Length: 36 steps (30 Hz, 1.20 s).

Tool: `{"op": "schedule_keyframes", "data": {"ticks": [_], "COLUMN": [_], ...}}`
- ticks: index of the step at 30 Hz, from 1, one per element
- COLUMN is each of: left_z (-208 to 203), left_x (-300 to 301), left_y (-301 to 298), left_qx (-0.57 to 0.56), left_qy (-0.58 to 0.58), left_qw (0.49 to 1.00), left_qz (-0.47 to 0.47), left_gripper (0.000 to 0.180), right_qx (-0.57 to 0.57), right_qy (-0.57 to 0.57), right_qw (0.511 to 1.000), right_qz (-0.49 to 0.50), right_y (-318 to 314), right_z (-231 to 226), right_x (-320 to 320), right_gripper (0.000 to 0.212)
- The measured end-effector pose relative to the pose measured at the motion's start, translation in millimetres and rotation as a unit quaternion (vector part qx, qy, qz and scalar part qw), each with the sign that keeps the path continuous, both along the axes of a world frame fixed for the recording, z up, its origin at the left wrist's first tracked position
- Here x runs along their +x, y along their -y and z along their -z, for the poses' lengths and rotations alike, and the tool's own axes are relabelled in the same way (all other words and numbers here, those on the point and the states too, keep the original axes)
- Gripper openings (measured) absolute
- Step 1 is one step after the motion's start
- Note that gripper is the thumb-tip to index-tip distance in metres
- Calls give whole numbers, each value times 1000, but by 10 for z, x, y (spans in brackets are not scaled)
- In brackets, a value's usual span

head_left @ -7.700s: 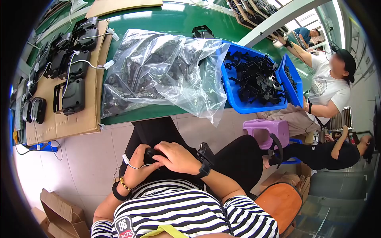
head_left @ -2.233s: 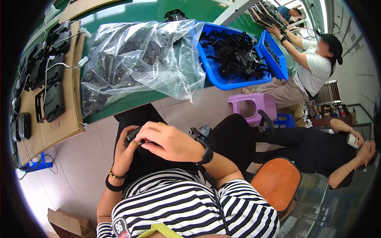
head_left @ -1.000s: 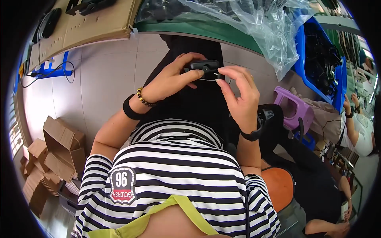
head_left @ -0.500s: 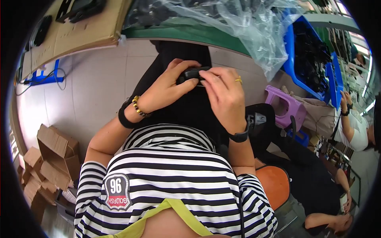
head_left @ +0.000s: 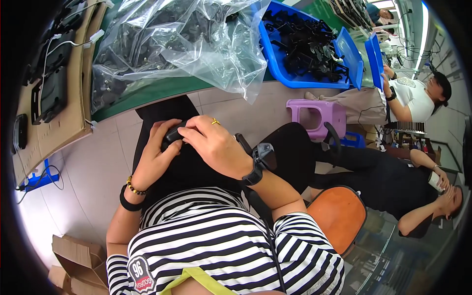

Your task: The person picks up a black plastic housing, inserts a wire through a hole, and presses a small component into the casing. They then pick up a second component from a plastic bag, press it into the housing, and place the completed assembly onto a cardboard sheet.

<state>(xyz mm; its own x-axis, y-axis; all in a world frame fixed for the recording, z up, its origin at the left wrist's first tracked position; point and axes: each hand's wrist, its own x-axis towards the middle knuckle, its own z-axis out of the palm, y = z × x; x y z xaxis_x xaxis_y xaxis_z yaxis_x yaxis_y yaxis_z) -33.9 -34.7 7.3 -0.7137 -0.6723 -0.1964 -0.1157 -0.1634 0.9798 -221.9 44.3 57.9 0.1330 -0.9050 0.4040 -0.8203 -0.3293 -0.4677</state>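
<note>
Black unit (head_left: 172,136), a small rounded casing, sits left of the frame's centre, held over the dark trousers (head_left: 169,110) of the seated worker and below the edge of the green worktop (head_left: 164,87). Left hand (head_left: 158,153): clamped on the casing, fingers along its far side and thumb on the near side. Right hand (head_left: 216,145): thumb and forefinger drawn close together against the right end of the casing; whether they pinch a separate small part cannot be told, the contact being covered by the fingers. Step in hand, as judged: close fingertip work at that end, with the left hand serving as the fixture. Good practice would be to keep the left grip firm but clear of the worked end, to turn the casing so that end faces the eyes, and to press straight and lightly, since a slanted push could mark or skew a small fitting. Holding the work over the lap leaves it without hard support; a dropped part could be lost on the floor (head_left: 93,184). Surroundings: clear plastic bag (head_left: 182,46) at upper left of centre, blue bin (head_left: 273,64) of black parts at upper centre-right, cardboard sheet (head_left: 73,115) bearing black housings (head_left: 53,93) at upper left.
</note>
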Motion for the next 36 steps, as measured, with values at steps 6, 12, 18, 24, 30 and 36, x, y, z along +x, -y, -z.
{"op": "schedule_keyframes", "data": {"ticks": [6,12,18,24,30,36], "left_z": [-50,-84,-56,78,40,9], "left_x": [90,170,123,103,80,80], "left_y": [-27,-58,13,26,-11,-5], "left_qx": [0,-121,-114,-106,-42,-35], "left_qy": [-11,22,5,-12,-17,-23], "left_qw": [1000,992,993,994,998,998], "left_qz": [5,-2,-36,-23,-47,-46], "left_gripper": [50,54,54,52,58,57], "right_qx": [7,8,22,5,3,22], "right_qy": [-7,-6,-45,-84,-132,-142], "right_qw": [1000,1000,999,996,987,983], "right_qz": [18,14,2,26,92,112], "right_y": [-52,-3,195,263,297,299], "right_z": [1,-50,-59,67,197,141], "right_x": [51,61,43,85,144,206], "right_gripper": [27,32,22,26,36,38]}}
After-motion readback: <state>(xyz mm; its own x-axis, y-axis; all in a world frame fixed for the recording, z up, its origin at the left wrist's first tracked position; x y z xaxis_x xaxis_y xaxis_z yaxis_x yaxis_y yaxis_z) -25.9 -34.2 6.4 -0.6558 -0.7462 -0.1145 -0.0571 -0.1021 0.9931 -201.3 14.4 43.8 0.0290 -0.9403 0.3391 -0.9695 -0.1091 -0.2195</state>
